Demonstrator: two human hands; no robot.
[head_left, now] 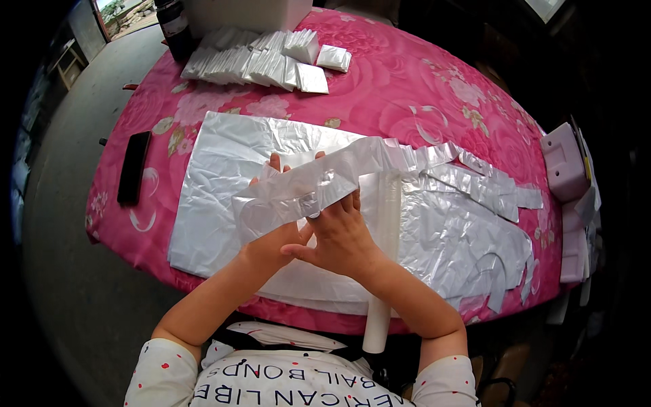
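A thin, clear plastic bag [298, 193], folded lengthwise into a long strip, lies across both my hands and trails right over the stack. My left hand [274, 241] is mostly behind this strip. Its fingertips stick out apart above the upper edge, and its fingers look stretched out. My right hand [342, 237] crosses in front, thumb pointing left, with its other fingers bent against the strip's lower edge and partly hidden by it. Beneath both hands, a stack of flat whitish plastic bags [210, 197] spreads over the table, with cut handle loops at its right end.
A whitish tube [378, 325] lies across the stack and juts past the near edge. On the pink floral tablecloth [393, 88] are a black phone [134, 168], folded plastic packets [237, 61], a dark bottle [175, 30] and a white box [247, 13]. Pink containers [566, 163] stand at right.
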